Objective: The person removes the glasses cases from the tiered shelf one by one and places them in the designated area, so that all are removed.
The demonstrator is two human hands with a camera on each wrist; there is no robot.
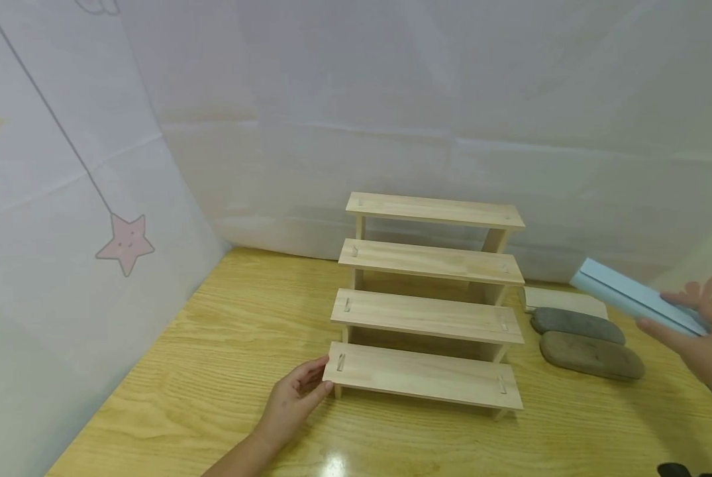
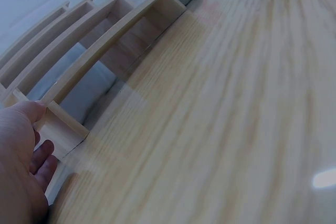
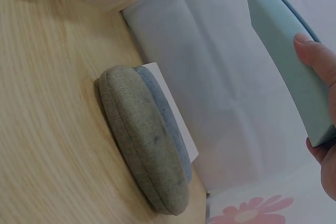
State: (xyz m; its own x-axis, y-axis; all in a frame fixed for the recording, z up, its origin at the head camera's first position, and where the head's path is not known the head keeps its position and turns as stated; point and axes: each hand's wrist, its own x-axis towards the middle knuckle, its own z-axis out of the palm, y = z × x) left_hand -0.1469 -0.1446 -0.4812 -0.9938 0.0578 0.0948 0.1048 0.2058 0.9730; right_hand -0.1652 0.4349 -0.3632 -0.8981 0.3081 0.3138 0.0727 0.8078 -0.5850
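Note:
A pale wooden tiered display stand (image 1: 424, 315), with several stepped shelves, stands on the table. My left hand (image 1: 293, 401) holds the left end of its lowest shelf (image 1: 421, 374); in the left wrist view the thumb of that hand (image 2: 21, 140) lies at the shelf's corner, the other fingers below. At the right, my right hand (image 1: 704, 338) grips a light blue glasses case (image 1: 638, 296) by its near end, raised above the table. The right wrist view shows the thumb on the flat side of the blue case (image 3: 294, 61).
Right of the stand lie a brown glasses case (image 1: 592, 356), a grey one (image 1: 577, 324) and a white one (image 1: 564, 302), side by side on the wood-grain table (image 1: 212, 344). Behind them hangs a pale cloth backdrop (image 1: 308, 159). A dark object (image 1: 673, 470) shows at the bottom right.

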